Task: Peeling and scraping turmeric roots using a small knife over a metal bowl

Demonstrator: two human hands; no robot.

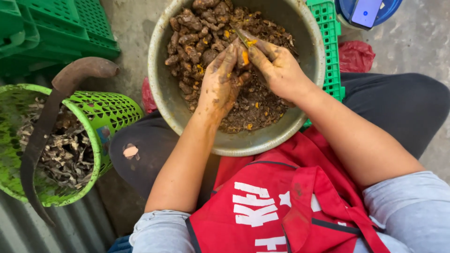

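A large grey metal basin (pixel 300 35) rests on my lap, holding several muddy brown turmeric roots (pixel 192 35) and a layer of peelings. Over its middle, my left hand (pixel 220 82) grips one root whose orange flesh (pixel 245 57) shows. My right hand (pixel 276 65) holds a small knife (pixel 243 36) against that root, blade pointing away from me. Both hands are smeared with dirt and orange stain.
A green plastic basket (pixel 110 110) at the left holds dry brown scraps, with a curved rusty sickle (pixel 51 107) lying across it. Green crates (pixel 61 28) sit at the top left and behind the basin. A red bag (pixel 355 56) and a phone (pixel 365 11) on a blue object lie top right.
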